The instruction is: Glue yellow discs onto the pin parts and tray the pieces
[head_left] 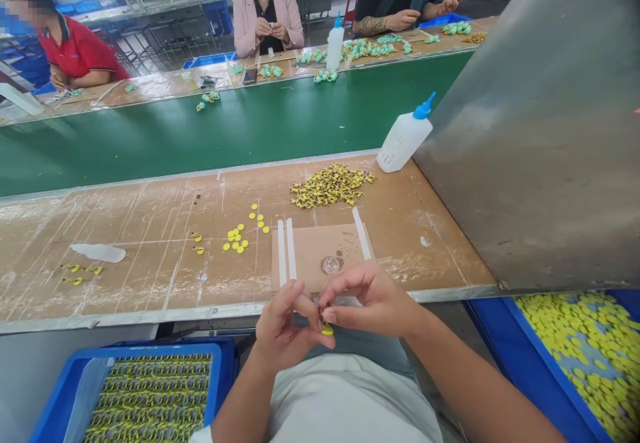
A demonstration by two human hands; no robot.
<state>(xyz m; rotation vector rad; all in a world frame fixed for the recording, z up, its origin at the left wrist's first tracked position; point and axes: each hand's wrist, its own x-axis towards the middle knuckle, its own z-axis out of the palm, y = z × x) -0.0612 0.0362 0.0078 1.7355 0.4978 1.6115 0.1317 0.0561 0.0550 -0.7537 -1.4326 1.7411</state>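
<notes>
Just off the table's front edge, my left hand (287,333) and my right hand (373,299) meet in a pinch. Between their fingertips is a small yellow disc piece (327,329) with a dark part on top, largely covered by the fingers. Beyond my hands lies a cardboard sheet (313,246) with white tape strips and a small round dish (331,265) on it. Several loose yellow discs (235,235) are scattered to the left. Farther back is a heap of small yellow and dark brown pieces (330,186).
A white bottle with a blue nozzle (404,141) stands beside a metal panel (525,129) on the right. Blue trays flank me: the left tray (216,376) holds rows of yellow pieces, the right tray (530,356) yellow discs. Across the green belt (250,133), several people work.
</notes>
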